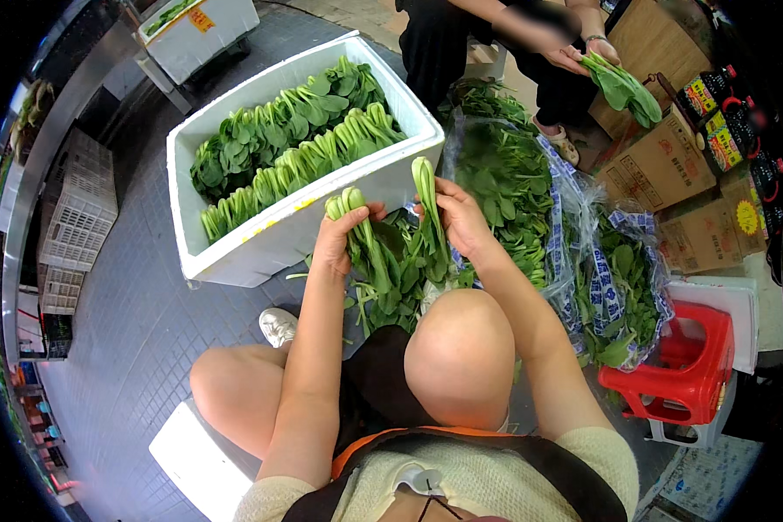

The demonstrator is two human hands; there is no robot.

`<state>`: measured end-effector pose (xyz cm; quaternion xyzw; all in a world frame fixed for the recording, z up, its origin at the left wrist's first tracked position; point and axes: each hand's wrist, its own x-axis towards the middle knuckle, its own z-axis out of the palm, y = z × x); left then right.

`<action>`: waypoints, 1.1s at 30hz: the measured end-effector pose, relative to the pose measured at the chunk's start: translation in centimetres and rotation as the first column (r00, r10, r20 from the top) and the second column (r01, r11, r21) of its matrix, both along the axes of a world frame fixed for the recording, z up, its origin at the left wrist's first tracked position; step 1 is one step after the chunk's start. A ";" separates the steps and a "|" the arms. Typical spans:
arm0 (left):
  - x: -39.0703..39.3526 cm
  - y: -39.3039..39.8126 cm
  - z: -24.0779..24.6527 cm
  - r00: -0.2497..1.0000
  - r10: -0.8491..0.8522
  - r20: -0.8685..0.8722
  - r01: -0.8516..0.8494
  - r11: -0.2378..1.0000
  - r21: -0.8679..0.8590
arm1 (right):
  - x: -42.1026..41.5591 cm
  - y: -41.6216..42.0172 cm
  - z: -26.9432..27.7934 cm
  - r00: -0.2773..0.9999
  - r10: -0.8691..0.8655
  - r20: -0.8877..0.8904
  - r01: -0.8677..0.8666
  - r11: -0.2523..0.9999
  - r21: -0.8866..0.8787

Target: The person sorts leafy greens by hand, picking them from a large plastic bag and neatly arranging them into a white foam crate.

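Observation:
My left hand (343,236) grips a bunch of leafy greens (370,251) with pale green stems, the stem ends up and the leaves hanging down. In my right hand (458,215) is a smaller, slimmer bunch of the same greens (429,202), also stems up. The two bunches are held side by side above my knees, a little apart. Just beyond my hands stands a white foam box (313,215). Inside it, bundled greens (300,156) lie in two packed rows. Loose greens (391,307) lie below my hands, partly hidden by them.
On the right, open plastic bags (564,215) hold heaps of greens (502,196). Another person's hands (571,55) hold greens at the top. A red plastic stool (678,372), cardboard boxes (659,163) and dark bottles (724,140) stand at right. White crates (81,202) are stacked at left.

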<state>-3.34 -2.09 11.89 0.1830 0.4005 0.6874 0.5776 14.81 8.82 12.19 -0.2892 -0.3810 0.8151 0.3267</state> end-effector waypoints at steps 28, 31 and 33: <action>1.9 2.4 -1.6 0.926 0.033 0.376 -0.050 0.998 0.035 | -5.8 1.3 -0.4 0.790 0.084 0.608 -0.477 0.706 0.523; 0.1 2.3 -1.6 0.935 0.040 0.353 -0.131 0.963 0.237 | -8.6 1.5 3.6 0.822 0.238 0.518 -0.457 0.818 0.350; -0.9 2.0 -1.4 0.930 0.177 0.321 -0.234 0.961 0.147 | -11.4 3.4 4.0 0.843 0.259 0.472 -0.433 0.847 0.309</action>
